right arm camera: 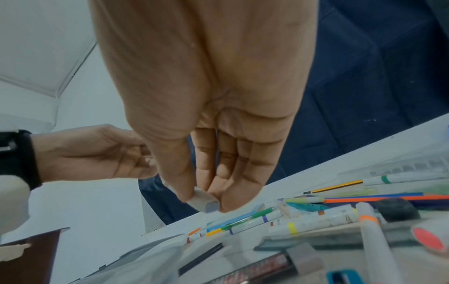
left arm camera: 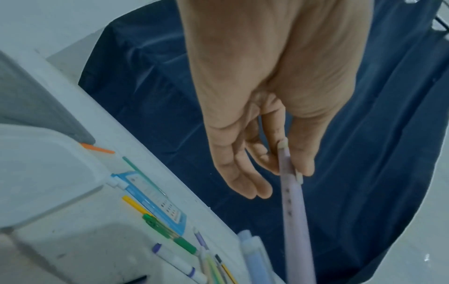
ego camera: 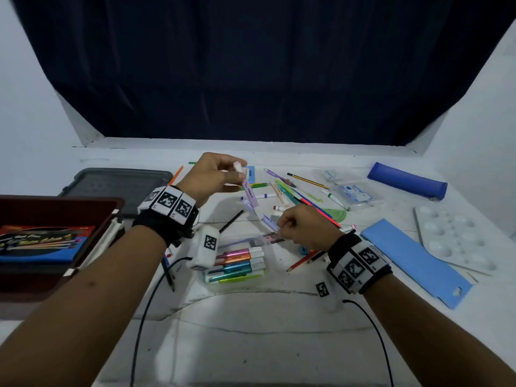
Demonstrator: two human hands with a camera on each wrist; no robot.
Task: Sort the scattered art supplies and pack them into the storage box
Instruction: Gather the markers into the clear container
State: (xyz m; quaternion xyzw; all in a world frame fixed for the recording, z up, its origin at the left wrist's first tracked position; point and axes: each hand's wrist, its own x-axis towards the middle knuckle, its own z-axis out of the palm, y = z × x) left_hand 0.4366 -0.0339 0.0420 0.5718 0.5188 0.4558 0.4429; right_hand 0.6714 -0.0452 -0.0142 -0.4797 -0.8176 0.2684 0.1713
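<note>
My left hand (ego camera: pixel 236 171) is raised over the table and pinches the top end of a lilac marker (ego camera: pixel 249 191), which hangs slanted down; the same marker (left arm camera: pixel 291 194) runs from thumb and finger in the left wrist view. Lower right, my right hand (ego camera: pixel 280 226) pinches a short lilac cap-like piece (ego camera: pixel 268 221), seen end-on as a pale piece (right arm camera: pixel 206 203) between thumb and fingertips. Under both hands lies a clear pouch (ego camera: pixel 240 263) with several coloured markers. The dark red storage box (ego camera: pixel 92 203) stands at the left with a paint set (ego camera: pixel 42 244) in it.
A grey lid (ego camera: pixel 117 185) lies behind the box. Loose pencils and pens (ego camera: pixel 296 191) are scattered mid-table, with eraser packs (ego camera: pixel 353 191), a blue pencil case (ego camera: pixel 407 181), a white palette (ego camera: pixel 458 238) and a flat blue case (ego camera: pixel 413 261) to the right. Black cables (ego camera: pixel 145 308) trail near the table's front.
</note>
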